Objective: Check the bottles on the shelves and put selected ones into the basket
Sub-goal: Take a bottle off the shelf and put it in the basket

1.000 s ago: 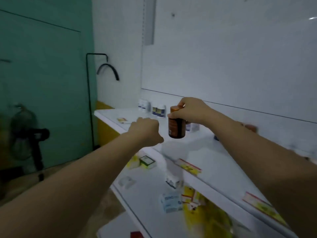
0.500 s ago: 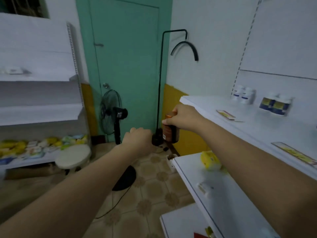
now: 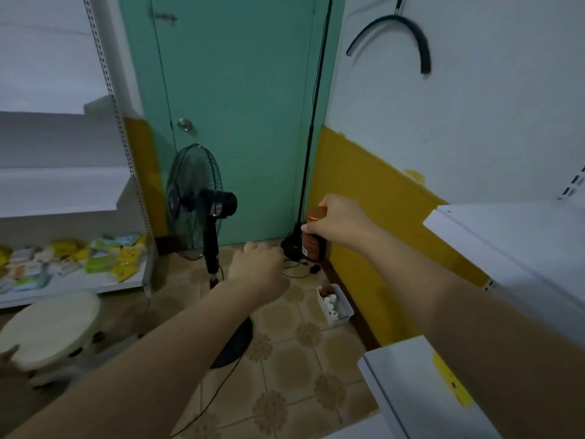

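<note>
- Right hand (image 3: 340, 223) held out at mid-frame; fingers and thumb wrapped round the top of the bottle (image 3: 314, 247), just under its cap (image 3: 316, 213).
- Bottle brown, cap orange; upright, in the air, clear of every shelf; it shows against the corner where the door (image 3: 237, 106) meets the yellow wall.
- Left hand (image 3: 258, 274) lower than the bottle and to its left, not touching it; seen from the back, fingers curled under in a loose fist; nothing visible in it (palm side hidden).
- Basket (image 3: 345, 315) white, on the floor (image 3: 285, 359) against the yellow wall, below the bottle in the view; small white containers (image 3: 329, 304) stand in it; something brown at its far end, too small to tell.
- Right shelf (image 3: 506, 248) white, at the right edge; a lower shelf (image 3: 405, 369) under the right forearm bears a yellow tag (image 3: 449, 381).
- Left shelf (image 3: 63, 191) across the aisle; yellow, green and white packets (image 3: 95, 255) heaped on its lowest level.
- Fan (image 3: 196, 198) stands on the floor before the door; round pale stool (image 3: 52, 324) near the left edge; black pole (image 3: 311, 122) runs up the door's right side; a cable trails over the tiles.
</note>
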